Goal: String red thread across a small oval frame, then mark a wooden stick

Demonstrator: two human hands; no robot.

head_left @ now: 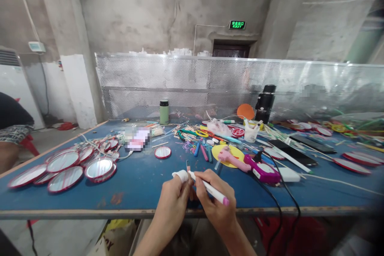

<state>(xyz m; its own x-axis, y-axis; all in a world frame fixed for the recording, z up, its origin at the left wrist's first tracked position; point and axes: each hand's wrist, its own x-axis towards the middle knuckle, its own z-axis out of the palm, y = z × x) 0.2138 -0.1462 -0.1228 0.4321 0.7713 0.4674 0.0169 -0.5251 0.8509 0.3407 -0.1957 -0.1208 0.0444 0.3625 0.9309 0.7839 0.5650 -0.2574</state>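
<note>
My right hand (216,198) is closed around a white marker pen (211,190) with a pink end, its tip pointing toward my left hand. My left hand (174,197), which has a white wrap (181,175) on one digit, pinches a small thin flat stick (188,165) that stands up between the two hands. The marker's tip is close to this stick; whether they touch I cannot tell. Both hands are over the table's front edge. Ahead of them lies a small round red-rimmed mirror (163,152).
Several red-rimmed mirrors (65,179) are heaped at left, near a phone (138,139) on a cable. To the right lie a yellow disc (220,154), a purple device (264,169) with black cords and a dark phone (292,152). A green bottle (164,113) stands behind.
</note>
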